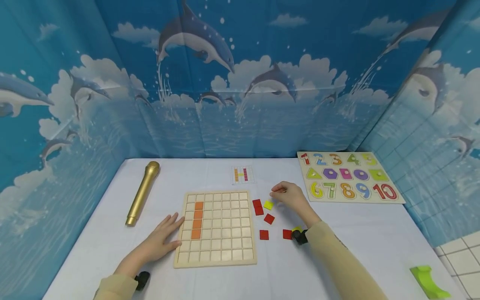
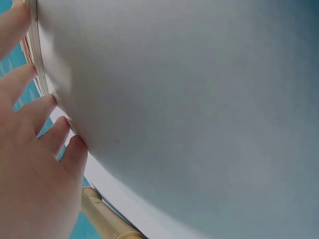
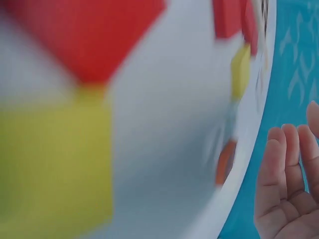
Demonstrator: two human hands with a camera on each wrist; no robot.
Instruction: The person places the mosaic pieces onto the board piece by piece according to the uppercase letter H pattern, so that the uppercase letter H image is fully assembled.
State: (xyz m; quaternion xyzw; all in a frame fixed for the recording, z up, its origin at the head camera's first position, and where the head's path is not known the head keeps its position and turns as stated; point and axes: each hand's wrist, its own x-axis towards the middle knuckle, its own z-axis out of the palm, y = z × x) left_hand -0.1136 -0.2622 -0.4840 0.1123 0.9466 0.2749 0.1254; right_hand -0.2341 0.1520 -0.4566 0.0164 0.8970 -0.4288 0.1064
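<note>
A square wooden grid board [image 1: 225, 252] lies flat on the table, with orange tiles [image 1: 197, 223] in a column near its left side. My left hand [image 1: 159, 239] rests beside it, fingers spread, the fingertips at its left edge; the left wrist view shows them along the board's side [image 2: 36, 45]. To the right of the board my right hand [image 1: 292, 198] hovers with loosely bent fingers [image 3: 274, 164]. No tile shows between them. An orange tile [image 3: 226, 162] lies close by in the right wrist view, hidden in the head view. Left of that hand is a yellow tile [image 1: 268, 205].
Several red tiles [image 1: 269, 218] lie scattered right of the board, another yellow tile [image 1: 297, 229] by the right wrist. Behind the board sits a small pattern card [image 1: 243, 175]. A gold microphone [image 1: 143, 193], a number puzzle [image 1: 348, 177] and a green curved block [image 1: 428, 282] are farther out.
</note>
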